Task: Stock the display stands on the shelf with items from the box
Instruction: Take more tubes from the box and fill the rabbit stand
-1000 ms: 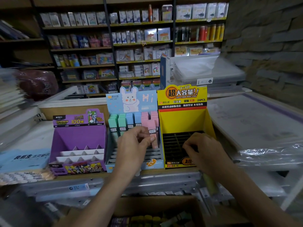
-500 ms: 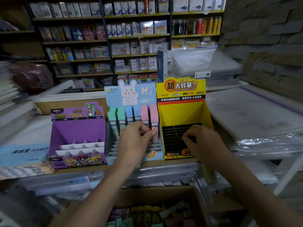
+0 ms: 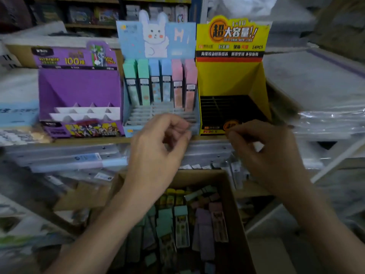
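Looking down at a wooden shelf (image 3: 79, 140) carrying three display stands side by side. Showing white dividers in the purple stand (image 3: 79, 89) at left. Holding a back row of upright pastel cases (image 3: 160, 82) in the blue rabbit stand (image 3: 158, 42), middle. Showing bare black slots in the yellow stand (image 3: 231, 76), right.

Hovering the left hand (image 3: 156, 153) just in front of the blue stand, fingers loosely curled, gripping nothing visible. Keeping the right hand (image 3: 270, 155) at the yellow stand's front edge, fingers curled; cannot tell whether pinching anything.

Sitting below the shelf: open cardboard box (image 3: 233, 204) holding loose cases (image 3: 179, 224). Backing onto stocked shop shelves (image 3: 94, 14), with plastic-wrapped stacks (image 3: 325, 115) at right. Blurring throughout.
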`<state>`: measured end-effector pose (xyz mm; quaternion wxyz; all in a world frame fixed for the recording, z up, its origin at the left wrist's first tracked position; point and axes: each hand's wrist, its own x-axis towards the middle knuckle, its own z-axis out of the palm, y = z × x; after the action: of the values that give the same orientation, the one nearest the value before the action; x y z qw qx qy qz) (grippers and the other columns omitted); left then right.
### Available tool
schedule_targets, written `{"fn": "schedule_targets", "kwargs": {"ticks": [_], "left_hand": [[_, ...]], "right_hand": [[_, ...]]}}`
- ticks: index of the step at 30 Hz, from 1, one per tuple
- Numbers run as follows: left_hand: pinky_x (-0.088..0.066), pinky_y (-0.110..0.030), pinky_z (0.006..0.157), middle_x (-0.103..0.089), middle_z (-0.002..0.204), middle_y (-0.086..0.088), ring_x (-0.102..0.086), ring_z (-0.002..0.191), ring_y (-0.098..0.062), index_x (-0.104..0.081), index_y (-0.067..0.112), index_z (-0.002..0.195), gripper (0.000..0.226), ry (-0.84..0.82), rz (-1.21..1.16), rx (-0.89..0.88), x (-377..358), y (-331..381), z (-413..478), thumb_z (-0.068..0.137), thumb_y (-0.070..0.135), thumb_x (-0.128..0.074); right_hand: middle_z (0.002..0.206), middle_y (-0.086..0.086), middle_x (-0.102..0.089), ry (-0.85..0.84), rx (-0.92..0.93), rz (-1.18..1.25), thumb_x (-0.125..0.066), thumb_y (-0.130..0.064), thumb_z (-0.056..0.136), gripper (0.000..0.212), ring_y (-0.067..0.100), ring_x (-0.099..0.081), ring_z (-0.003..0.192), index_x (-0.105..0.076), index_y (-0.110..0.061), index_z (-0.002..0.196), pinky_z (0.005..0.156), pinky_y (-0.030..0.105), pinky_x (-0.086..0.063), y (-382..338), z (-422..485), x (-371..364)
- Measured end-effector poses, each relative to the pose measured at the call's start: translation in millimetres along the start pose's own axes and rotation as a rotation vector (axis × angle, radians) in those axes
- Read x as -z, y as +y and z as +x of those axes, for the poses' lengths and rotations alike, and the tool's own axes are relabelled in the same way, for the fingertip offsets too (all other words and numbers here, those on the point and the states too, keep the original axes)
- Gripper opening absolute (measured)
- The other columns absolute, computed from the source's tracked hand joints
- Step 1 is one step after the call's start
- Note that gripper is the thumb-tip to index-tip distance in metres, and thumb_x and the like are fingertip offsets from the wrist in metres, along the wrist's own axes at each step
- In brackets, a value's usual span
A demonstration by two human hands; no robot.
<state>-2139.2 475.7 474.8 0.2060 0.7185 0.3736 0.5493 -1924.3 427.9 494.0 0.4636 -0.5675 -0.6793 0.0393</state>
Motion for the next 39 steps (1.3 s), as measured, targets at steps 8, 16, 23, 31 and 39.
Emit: {"fn": "schedule_targets", "kwargs": {"ticks": [8, 16, 23, 31, 39], "left_hand": [[-0.051, -0.016, 0.079, -0.069, 0.095, 0.014, -0.062, 0.092, 0.007, -0.067, 0.028, 0.101, 0.018, -0.320, -0.001, 0.590, -33, -71, -113, 0.091, 0.014, -0.072], [-0.044, -0.010, 0.062, -0.064, 0.099, 0.017, -0.058, 0.086, 0.007, -0.055, 0.047, 0.096, 0.029, -0.660, 0.036, 0.871, -62, -99, -183, 0.092, 0.024, -0.071], [-0.061, -0.031, 0.072, -0.067, 0.100, 0.007, -0.066, 0.087, -0.007, -0.063, 0.032, 0.109, 0.030, -1.039, 0.172, 0.860, -47, -104, -189, 0.085, 0.018, -0.075], [-0.054, -0.026, 0.073, -0.066, 0.102, 0.010, -0.063, 0.093, -0.005, -0.065, 0.033, 0.108, 0.031, -1.111, 0.227, 0.816, -25, -108, -192, 0.088, 0.010, -0.071], [-0.043, -0.015, 0.071, -0.060, 0.121, 0.015, -0.060, 0.112, -0.007, -0.065, 0.033, 0.125, 0.047, -1.106, 0.320, 0.835, 6, -119, -198, 0.090, 0.002, -0.067]], "right_hand": [[0.067, -0.029, -0.067, -0.361, -0.486, 0.137, -0.066, -0.005, 0.093, 0.025, -0.015, -0.062, 0.065, -0.075, -0.026, 0.083, 0.053, 0.003, -0.042, 47, -104, -79], [0.081, -0.005, -0.064, -0.630, -0.815, -0.114, -0.054, -0.018, 0.098, 0.012, 0.006, -0.060, 0.069, -0.065, -0.018, 0.093, 0.054, 0.021, -0.045, 86, -173, -114], [0.096, -0.006, -0.063, -1.021, -0.787, -0.135, -0.069, -0.022, 0.091, 0.009, 0.004, -0.060, 0.081, -0.068, -0.015, 0.097, 0.065, 0.014, -0.048, 87, -195, -116], [0.107, -0.004, -0.065, -1.185, -0.712, -0.071, -0.072, -0.025, 0.089, 0.023, 0.009, -0.062, 0.094, -0.068, -0.021, 0.111, 0.078, 0.021, -0.051, 82, -192, -118], [0.120, -0.006, -0.066, -1.295, -0.669, 0.031, -0.068, -0.032, 0.093, 0.035, 0.008, -0.062, 0.102, -0.065, -0.024, 0.127, 0.084, 0.022, -0.049, 75, -188, -124]]}}
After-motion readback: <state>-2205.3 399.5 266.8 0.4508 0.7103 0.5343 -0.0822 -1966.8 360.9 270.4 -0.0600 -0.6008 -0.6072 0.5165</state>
